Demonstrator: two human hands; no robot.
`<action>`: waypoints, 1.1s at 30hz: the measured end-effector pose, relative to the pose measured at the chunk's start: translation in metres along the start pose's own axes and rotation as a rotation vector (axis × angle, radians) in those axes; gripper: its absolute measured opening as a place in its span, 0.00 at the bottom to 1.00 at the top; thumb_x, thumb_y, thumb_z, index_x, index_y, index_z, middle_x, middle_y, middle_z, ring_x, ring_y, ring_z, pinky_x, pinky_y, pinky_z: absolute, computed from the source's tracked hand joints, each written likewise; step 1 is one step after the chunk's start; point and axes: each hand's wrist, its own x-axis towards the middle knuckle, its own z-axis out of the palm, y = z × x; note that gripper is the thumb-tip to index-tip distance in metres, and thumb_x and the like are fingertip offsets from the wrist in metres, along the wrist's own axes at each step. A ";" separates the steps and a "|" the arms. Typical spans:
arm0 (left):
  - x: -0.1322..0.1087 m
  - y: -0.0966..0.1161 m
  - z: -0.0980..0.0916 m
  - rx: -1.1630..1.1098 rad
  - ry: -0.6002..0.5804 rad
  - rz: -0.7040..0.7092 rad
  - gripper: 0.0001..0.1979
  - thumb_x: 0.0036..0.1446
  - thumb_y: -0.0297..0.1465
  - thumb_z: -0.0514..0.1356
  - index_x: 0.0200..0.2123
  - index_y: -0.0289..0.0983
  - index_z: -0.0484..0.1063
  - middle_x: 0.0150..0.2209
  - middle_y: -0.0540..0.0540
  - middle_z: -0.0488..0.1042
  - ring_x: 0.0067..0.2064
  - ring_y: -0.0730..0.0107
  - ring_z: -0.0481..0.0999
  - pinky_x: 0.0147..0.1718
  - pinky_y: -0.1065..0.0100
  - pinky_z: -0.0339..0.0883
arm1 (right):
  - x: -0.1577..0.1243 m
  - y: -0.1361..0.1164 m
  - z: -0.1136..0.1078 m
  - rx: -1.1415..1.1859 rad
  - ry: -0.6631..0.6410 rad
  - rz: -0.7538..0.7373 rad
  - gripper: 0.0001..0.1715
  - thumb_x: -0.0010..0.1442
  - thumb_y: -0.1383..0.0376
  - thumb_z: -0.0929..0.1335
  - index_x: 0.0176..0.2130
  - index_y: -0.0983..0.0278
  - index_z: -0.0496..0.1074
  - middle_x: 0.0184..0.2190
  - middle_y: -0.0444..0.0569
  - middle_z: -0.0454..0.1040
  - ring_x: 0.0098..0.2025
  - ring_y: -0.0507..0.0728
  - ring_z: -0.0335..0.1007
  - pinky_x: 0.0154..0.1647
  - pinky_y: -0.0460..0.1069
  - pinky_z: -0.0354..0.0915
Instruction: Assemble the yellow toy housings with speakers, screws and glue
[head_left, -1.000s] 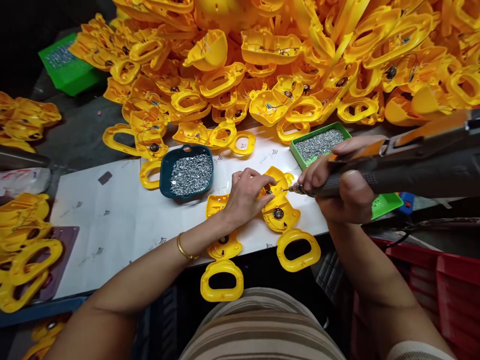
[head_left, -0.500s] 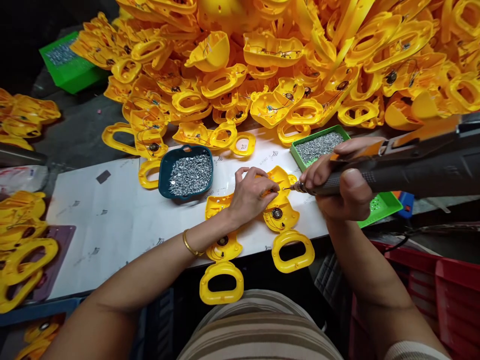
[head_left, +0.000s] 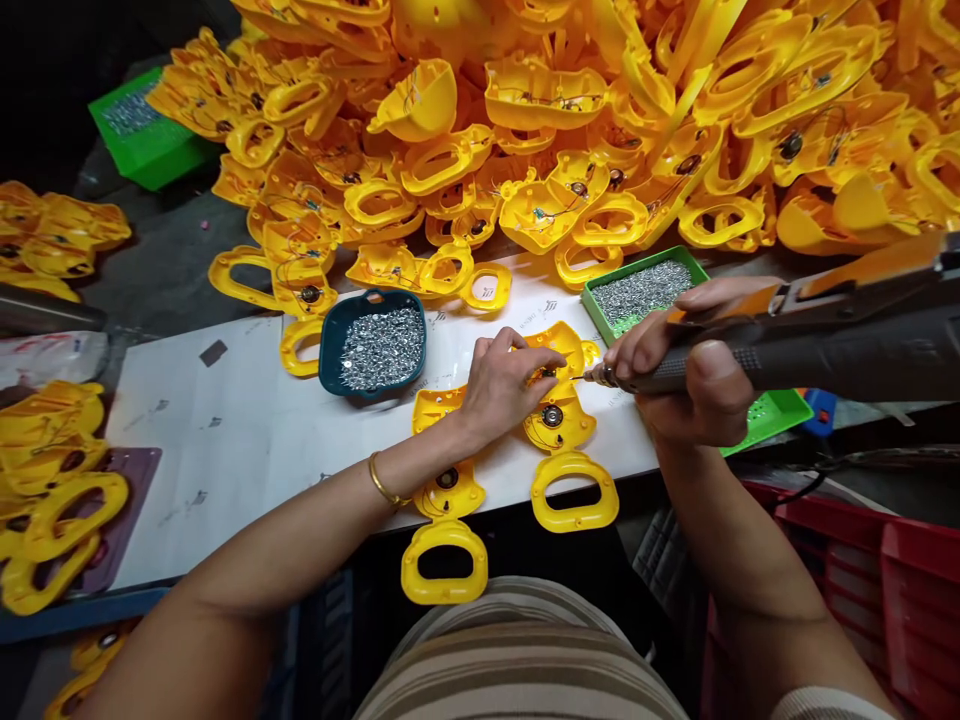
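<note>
My left hand (head_left: 506,385) rests over a yellow plastic shell half (head_left: 576,430), with curved thumb and forefinger at its middle, hiding part of it. Inside this shell a round dark speaker (head_left: 552,416) and thin wires show; its loop handle juts past the table's front edge. My right hand (head_left: 694,375) is wrapped around a dark electric screwdriver (head_left: 810,350) held almost level. Its thin bit points left, its tip by the shell near my left fingertips. A second yellow shell half (head_left: 465,492) lies beneath my left wrist, partly covered.
A dark teal bowl of screws (head_left: 381,345) stands left of my left hand. Behind my right hand is a green tray of small metal parts (head_left: 641,290). A large heap of yellow shells (head_left: 547,100) fills the back. A red crate (head_left: 832,560) stands at lower right.
The shell under my left hand has shifted slightly up and left, its handle turning a little. My left forefinger has stretched out more. The screwdriver stays nearly in place.
</note>
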 end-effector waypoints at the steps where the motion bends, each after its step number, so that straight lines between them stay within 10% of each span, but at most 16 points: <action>1: -0.001 0.001 -0.003 0.017 -0.011 -0.005 0.10 0.55 0.30 0.66 0.42 0.44 0.78 0.36 0.49 0.79 0.43 0.61 0.72 0.42 0.60 0.60 | -0.001 -0.001 0.000 0.001 0.000 0.003 0.11 0.54 0.56 0.70 0.37 0.55 0.68 0.15 0.37 0.58 0.14 0.53 0.55 0.15 0.51 0.58; 17: 0.015 0.007 -0.021 -0.586 -0.202 -0.311 0.07 0.52 0.25 0.63 0.37 0.35 0.76 0.36 0.47 0.80 0.20 0.76 0.74 0.21 0.72 0.68 | -0.007 -0.010 -0.003 0.041 0.019 -0.035 0.10 0.53 0.58 0.70 0.36 0.58 0.70 0.15 0.37 0.60 0.15 0.52 0.57 0.17 0.49 0.63; 23: 0.017 0.007 -0.004 -0.192 -0.067 -0.114 0.08 0.53 0.26 0.64 0.38 0.41 0.77 0.39 0.50 0.81 0.35 0.68 0.79 0.36 0.67 0.70 | -0.008 -0.012 -0.005 0.010 0.071 -0.008 0.12 0.53 0.57 0.71 0.35 0.59 0.67 0.16 0.37 0.61 0.14 0.52 0.59 0.18 0.50 0.63; 33: 0.011 0.005 0.005 0.088 -0.077 -0.066 0.16 0.58 0.29 0.61 0.49 0.46 0.73 0.42 0.51 0.81 0.40 0.65 0.79 0.32 0.69 0.65 | -0.005 -0.008 -0.007 -0.010 0.054 0.023 0.14 0.53 0.55 0.70 0.37 0.57 0.65 0.16 0.36 0.59 0.15 0.50 0.58 0.19 0.49 0.64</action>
